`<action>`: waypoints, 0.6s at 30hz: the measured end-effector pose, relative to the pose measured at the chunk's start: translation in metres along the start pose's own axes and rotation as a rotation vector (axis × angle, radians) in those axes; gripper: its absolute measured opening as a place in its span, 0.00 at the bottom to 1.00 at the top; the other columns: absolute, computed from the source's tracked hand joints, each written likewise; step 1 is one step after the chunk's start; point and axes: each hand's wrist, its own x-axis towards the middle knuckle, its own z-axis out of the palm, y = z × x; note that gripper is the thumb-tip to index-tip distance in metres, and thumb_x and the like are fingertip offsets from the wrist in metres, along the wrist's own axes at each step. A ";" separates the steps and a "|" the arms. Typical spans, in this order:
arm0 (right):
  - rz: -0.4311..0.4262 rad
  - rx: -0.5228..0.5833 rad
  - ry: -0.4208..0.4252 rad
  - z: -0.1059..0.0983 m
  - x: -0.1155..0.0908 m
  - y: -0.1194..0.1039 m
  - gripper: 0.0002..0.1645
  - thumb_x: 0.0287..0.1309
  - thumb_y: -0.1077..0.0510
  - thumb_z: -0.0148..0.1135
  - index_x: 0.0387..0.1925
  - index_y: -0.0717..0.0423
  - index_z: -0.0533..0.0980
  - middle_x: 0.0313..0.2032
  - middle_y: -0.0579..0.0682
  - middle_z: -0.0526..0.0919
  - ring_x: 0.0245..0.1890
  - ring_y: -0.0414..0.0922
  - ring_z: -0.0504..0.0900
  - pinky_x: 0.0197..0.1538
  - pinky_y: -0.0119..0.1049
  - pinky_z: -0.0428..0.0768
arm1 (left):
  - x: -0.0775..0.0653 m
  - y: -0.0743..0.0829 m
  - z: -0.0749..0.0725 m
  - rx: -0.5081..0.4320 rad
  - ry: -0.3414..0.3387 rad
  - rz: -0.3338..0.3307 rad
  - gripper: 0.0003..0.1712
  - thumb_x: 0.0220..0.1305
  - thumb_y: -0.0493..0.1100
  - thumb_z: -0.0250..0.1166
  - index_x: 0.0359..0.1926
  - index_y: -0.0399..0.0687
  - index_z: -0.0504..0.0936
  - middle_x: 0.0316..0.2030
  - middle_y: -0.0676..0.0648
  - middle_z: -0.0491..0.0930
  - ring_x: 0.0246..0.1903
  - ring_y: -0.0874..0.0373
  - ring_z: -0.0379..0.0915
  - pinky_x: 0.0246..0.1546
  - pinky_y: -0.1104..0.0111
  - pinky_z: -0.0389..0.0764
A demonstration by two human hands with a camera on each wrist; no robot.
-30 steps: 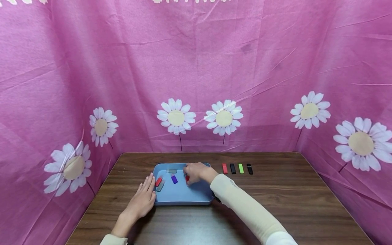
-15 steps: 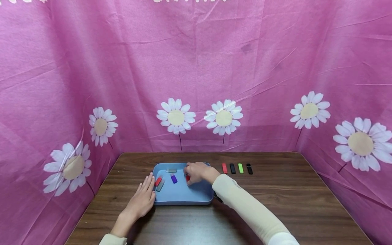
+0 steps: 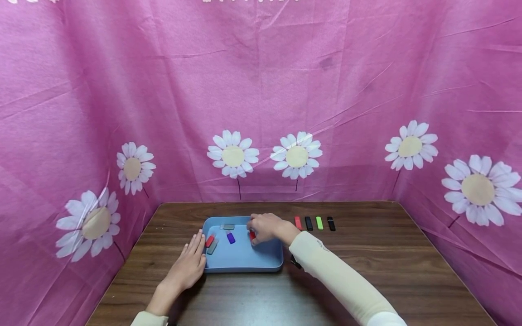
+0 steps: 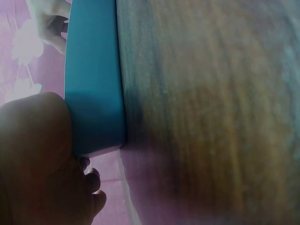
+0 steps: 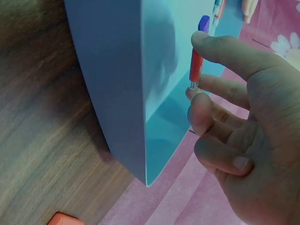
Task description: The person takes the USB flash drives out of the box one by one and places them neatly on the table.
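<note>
Over the back right part of the blue tray (image 3: pixel 244 270), my right hand (image 3: pixel 267 227) pinches a red USB stick (image 5: pixel 195 65) with a clear end between thumb and fingertips. The right wrist view shows it above the tray's floor. My left hand (image 3: pixel 186 268) lies with straight fingers along the tray's left wall. Inside the tray are a purple USB stick (image 3: pixel 231 238), another red stick (image 3: pixel 210 241) beside a grey one (image 3: pixel 212 246), and a second grey stick (image 3: pixel 229 227) at the back. In the left wrist view the tray's wall (image 4: pixel 93 79) meets my thumb side.
Right of the tray, on the brown wooden table (image 3: pixel 367 262), stands a row of sticks: red (image 3: pixel 298 223), black (image 3: pixel 309 223), green (image 3: pixel 320 223) and another black (image 3: pixel 331 224). A pink flowered cloth (image 3: pixel 261 90) hangs around the table's back and sides.
My right hand has shifted slightly to the right, with the red USB stick in its fingers. The left hand stays at the tray's wall, and the other sticks have not moved.
</note>
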 end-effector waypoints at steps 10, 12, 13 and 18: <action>-0.013 0.003 0.038 -0.004 -0.017 0.006 0.31 0.58 0.41 0.79 0.60 0.47 0.85 0.53 0.47 0.82 0.41 0.41 0.81 0.54 0.42 0.86 | -0.001 0.005 -0.006 0.025 -0.044 -0.019 0.35 0.80 0.39 0.52 0.80 0.26 0.57 0.83 0.31 0.51 0.83 0.32 0.48 0.80 0.36 0.54; -0.009 0.016 0.039 -0.005 -0.021 0.007 0.31 0.59 0.41 0.78 0.61 0.48 0.85 0.55 0.48 0.82 0.42 0.41 0.81 0.55 0.43 0.86 | -0.001 0.005 -0.006 0.023 -0.043 -0.019 0.35 0.80 0.39 0.52 0.80 0.26 0.57 0.83 0.31 0.50 0.83 0.32 0.48 0.81 0.36 0.54; -0.009 0.023 0.040 -0.005 -0.023 0.008 0.31 0.59 0.41 0.78 0.61 0.48 0.85 0.55 0.48 0.82 0.42 0.41 0.81 0.54 0.43 0.86 | -0.001 0.005 -0.006 0.022 -0.042 -0.018 0.35 0.80 0.39 0.52 0.80 0.26 0.57 0.83 0.31 0.51 0.83 0.32 0.48 0.80 0.36 0.54; -0.005 0.058 0.051 -0.007 -0.032 0.012 0.31 0.59 0.42 0.78 0.61 0.49 0.85 0.55 0.48 0.81 0.37 0.40 0.78 0.48 0.39 0.84 | 0.000 0.004 -0.005 0.022 -0.042 -0.019 0.35 0.80 0.39 0.52 0.80 0.25 0.57 0.83 0.31 0.51 0.83 0.32 0.48 0.80 0.36 0.54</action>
